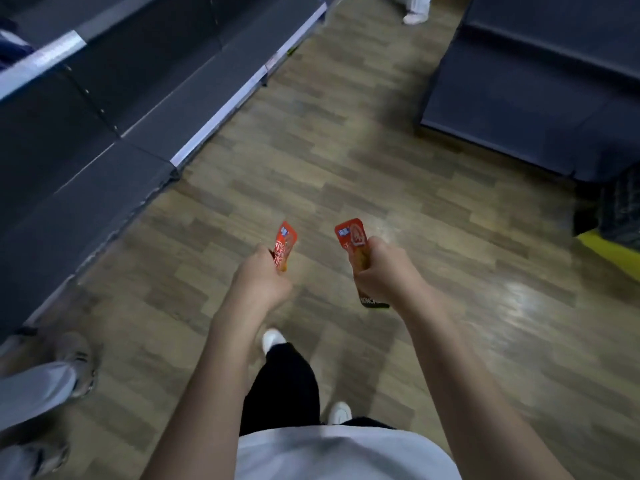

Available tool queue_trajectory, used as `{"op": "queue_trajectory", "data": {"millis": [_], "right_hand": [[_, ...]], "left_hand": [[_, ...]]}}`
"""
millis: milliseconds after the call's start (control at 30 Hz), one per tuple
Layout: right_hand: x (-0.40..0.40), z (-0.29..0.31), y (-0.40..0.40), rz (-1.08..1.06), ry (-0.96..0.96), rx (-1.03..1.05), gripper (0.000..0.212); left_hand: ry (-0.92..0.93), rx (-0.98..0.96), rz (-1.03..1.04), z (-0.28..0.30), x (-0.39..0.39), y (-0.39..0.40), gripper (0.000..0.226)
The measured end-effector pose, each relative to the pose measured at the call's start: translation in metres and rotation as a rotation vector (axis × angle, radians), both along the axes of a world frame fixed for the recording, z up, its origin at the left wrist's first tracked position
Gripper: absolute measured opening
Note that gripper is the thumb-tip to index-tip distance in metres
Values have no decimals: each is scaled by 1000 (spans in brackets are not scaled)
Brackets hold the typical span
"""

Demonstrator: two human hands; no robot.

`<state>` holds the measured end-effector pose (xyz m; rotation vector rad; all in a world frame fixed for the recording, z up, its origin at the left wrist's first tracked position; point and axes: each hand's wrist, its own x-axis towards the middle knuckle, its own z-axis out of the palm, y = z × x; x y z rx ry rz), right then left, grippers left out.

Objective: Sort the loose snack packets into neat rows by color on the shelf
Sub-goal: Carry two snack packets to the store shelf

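Note:
My left hand [261,277] grips a red snack packet [284,245] whose top sticks up out of the fist. My right hand [379,268] grips another red snack packet [349,233]; its dark lower end [374,303] pokes out below the fist. Both hands are held out over the wooden floor, level with each other and a little apart. A dark shelf unit [86,133] runs along the left, its boards bare in view. No other packets show.
Another dark shelf unit [540,98] stands at the right, with a dark basket on a yellow object [620,216] at its near end. A second person's legs and shoes [52,375] are at the lower left. A white shoe [415,15] shows far ahead. My own feet [273,341] are below.

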<state>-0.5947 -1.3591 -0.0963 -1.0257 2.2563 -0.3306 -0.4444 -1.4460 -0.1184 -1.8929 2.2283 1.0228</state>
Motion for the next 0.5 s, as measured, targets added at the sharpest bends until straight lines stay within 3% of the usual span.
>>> {"op": "queue_trajectory", "data": {"millis": [167, 500], "right_hand": [[-23, -3, -109, -2, -24, 13, 10], [-51, 32, -321, -1, 7, -74, 23]], "left_hand": [[16, 36, 17, -6, -23, -115, 29], [126, -152, 104, 49, -46, -328, 28]]}}
